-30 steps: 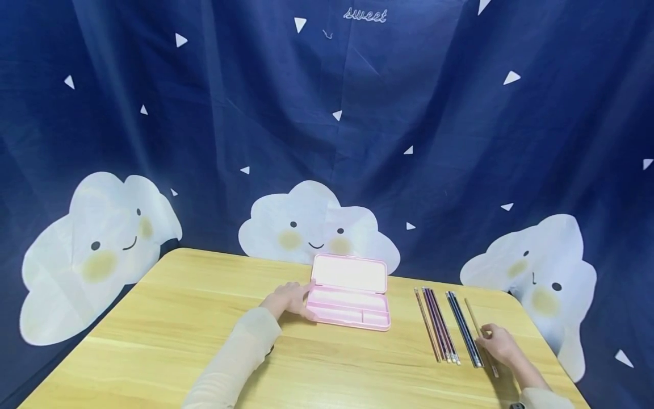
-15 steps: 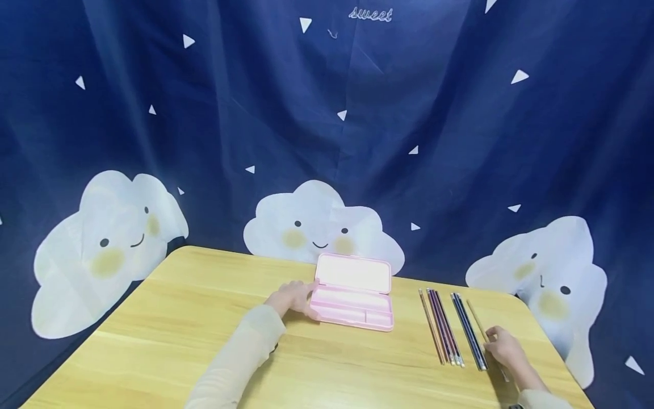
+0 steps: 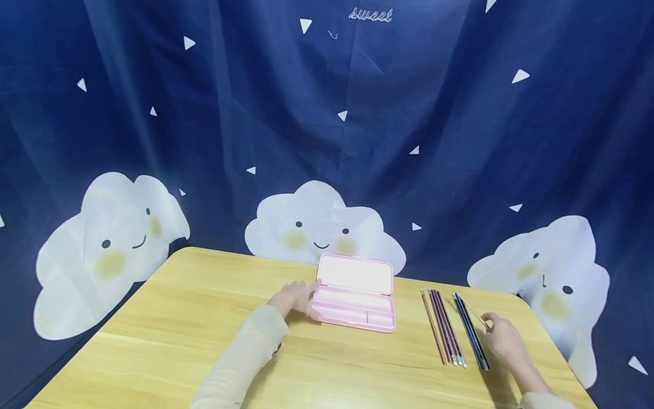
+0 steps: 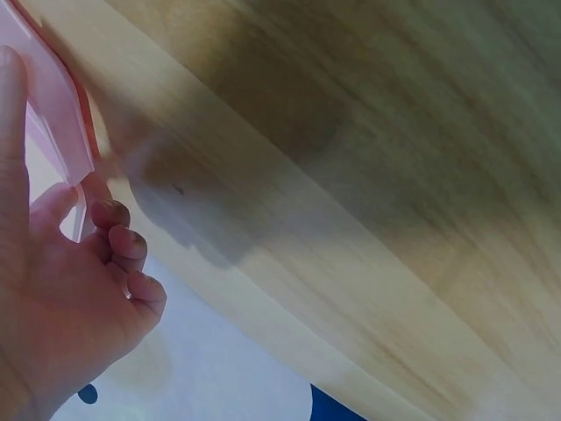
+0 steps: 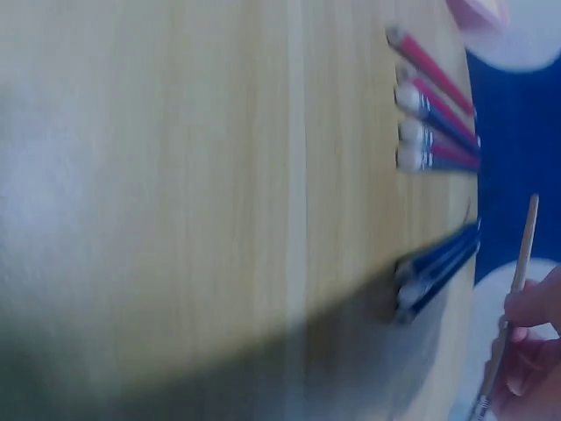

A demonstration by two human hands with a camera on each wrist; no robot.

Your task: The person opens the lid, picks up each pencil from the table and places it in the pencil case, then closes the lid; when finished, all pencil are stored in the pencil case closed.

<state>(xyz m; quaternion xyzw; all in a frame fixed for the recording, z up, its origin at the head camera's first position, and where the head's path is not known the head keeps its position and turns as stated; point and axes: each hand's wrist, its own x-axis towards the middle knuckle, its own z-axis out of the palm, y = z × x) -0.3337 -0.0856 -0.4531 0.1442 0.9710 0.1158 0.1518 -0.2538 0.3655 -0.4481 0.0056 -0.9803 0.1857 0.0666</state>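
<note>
An opened pink pencil case lies at the middle back of the table, its lid tipped back. My left hand grips its left end, thumb at the front corner and a finger by the hinge. In the left wrist view the other fingers are curled beside the case. On the right, my right hand pinches a tan pencil between thumb and fingers, raised off the table. A row of dark blue pencils lies just left of that hand.
Several purple and red pencils lie side by side between the case and the dark blue ones, with a reddish-brown pencil at their left. The wooden table ends at a blue curtain with printed clouds.
My right hand has lifted the tan pencil from the table, moving slightly up, and the pencil has tilted towards the dark blue ones. My left hand stays on the pencil case.
</note>
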